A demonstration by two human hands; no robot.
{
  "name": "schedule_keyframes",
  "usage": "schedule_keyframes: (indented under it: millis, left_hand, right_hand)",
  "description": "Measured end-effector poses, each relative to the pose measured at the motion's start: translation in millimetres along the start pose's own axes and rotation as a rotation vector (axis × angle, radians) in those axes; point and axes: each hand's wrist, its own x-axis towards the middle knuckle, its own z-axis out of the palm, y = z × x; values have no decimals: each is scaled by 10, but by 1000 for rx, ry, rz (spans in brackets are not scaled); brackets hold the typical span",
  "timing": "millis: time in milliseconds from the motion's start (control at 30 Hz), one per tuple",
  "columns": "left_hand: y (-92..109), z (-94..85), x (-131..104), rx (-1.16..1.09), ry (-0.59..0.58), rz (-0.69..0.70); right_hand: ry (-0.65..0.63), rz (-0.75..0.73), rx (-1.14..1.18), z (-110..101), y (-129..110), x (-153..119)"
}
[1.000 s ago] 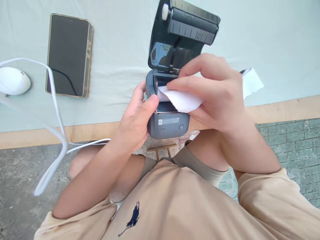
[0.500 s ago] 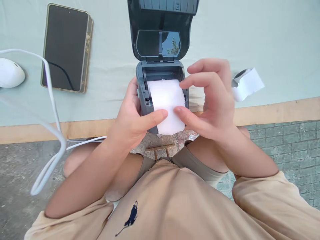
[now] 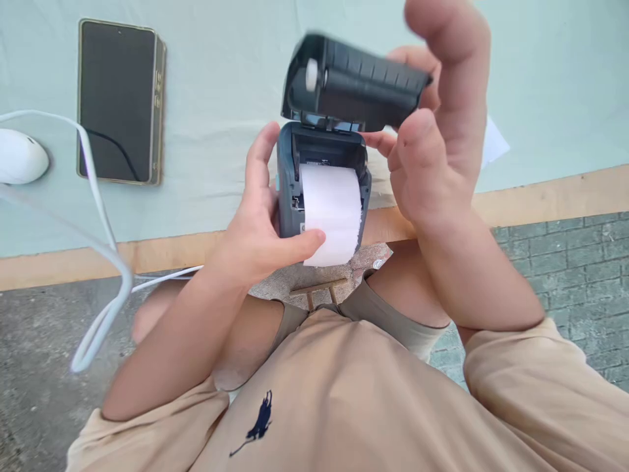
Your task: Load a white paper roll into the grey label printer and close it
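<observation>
A small dark grey printer [image 3: 289, 196] sits at the table's near edge. A white paper strip [image 3: 331, 213] comes out of its bay and hangs over the front. My left hand [image 3: 260, 229] grips the printer's left side, thumb pressing the paper end against the front. The printer lid [image 3: 354, 82] is half lowered and blurred. My right hand [image 3: 437, 131] is on the lid's right end, fingers raised behind and beside it.
A dark phone [image 3: 118, 101] lies at the back left of the pale green tablecloth [image 3: 221, 78]. A white mouse [image 3: 19, 156] sits at the far left with a white cable [image 3: 105, 216] looping off the table's wooden edge [image 3: 550, 196]. A white paper scrap [image 3: 494, 143] lies behind my right hand.
The paper was laid flat over the printer's front. My right hand let go of it and rose to the lid, which has swung from fully open to half lowered.
</observation>
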Motion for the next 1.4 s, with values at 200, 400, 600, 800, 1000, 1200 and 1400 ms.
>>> schedule_keyframes:
  millis: [200, 400, 600, 800, 1000, 1200, 1400]
  left_hand:
    - [-22, -74, -4, -20, -30, 6]
    - [74, 24, -26, -167, 82, -50]
    - [162, 70, -31, -147, 159, -174]
    - [195, 107, 18, -290, 127, -188]
    - [191, 124, 37, -334, 250, -203]
    - [218, 142, 56, -317, 313, -219]
    - [269, 146, 70, -403, 139, -319]
  right_hand:
    - [-67, 141, -91, 16, -53, -89]
    - [-236, 334, 191, 89, -72, -127]
    - [-242, 360, 94, 110, -139, -120]
    - [-198, 222, -151, 51, -123, -122]
    - [-198, 100, -208, -28, -124, -125]
    - [-267, -11, -277, -99, -130, -90]
    - [-21, -95, -483, -101, -184, -92]
